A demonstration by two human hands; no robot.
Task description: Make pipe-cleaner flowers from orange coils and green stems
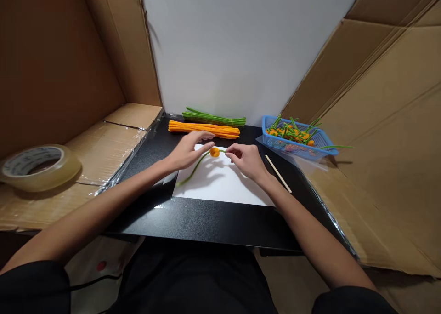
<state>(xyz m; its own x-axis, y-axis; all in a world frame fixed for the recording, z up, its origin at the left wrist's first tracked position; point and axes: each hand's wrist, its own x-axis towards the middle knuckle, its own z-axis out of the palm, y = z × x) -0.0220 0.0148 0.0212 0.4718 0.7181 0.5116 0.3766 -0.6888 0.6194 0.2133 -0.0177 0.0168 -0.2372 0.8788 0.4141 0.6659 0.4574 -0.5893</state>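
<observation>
Above a white paper sheet (223,185), a small orange piece (214,152) sits on a curved green stem (198,163), whose long end bends down to the left. My right hand (245,160) pinches the short green end just right of the orange piece. My left hand (191,151) is on the other side, thumb and fingers apart, its thumb tip close to the orange piece. Whether that thumb touches it, I cannot tell.
Behind are orange strips (203,128) and green strips (213,117). A blue basket (292,145) at right holds green and orange pieces. A pale stick (278,174) lies right of the paper. A tape roll (41,167) rests on cardboard at left; cardboard walls flank both sides.
</observation>
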